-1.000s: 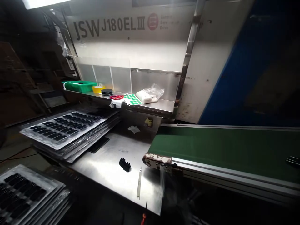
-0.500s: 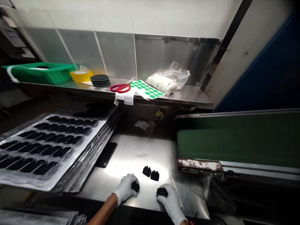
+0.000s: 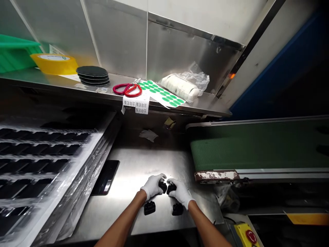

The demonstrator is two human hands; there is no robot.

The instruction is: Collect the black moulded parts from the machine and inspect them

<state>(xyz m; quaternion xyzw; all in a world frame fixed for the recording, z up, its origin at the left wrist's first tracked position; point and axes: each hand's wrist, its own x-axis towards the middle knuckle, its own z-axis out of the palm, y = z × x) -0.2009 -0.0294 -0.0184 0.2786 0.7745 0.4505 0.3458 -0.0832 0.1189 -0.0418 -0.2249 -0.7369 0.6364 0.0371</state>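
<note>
My left hand (image 3: 153, 186), in a white glove, has its fingers closed round a small black knobbed block (image 3: 162, 186) at the bench's middle. Just to its right, my gloved right hand (image 3: 180, 192) grips a second black block (image 3: 171, 188); a narrow gap parts the two. Nearer to me, a third black block (image 3: 149, 208) lies on the steel bench below my left hand. Another black block (image 3: 177, 209) rests below my right hand, close to the wrist. The blocks' exact kind cannot be made out.
Stacked plastic trays (image 3: 64, 188) of black pieces stand at left, beside a dark phone-like slab (image 3: 106, 178). A green conveyor belt (image 3: 257, 145) runs at right, with a red stop button (image 3: 251, 236) below. Red-handled scissors (image 3: 128, 90) and yellow tape (image 3: 53, 64) lie on the shelf.
Both hands have let go of the blocks they held, which now lie on the bench, and have moved forward and inward onto the two middle blocks. The camera view has shifted closer.
</note>
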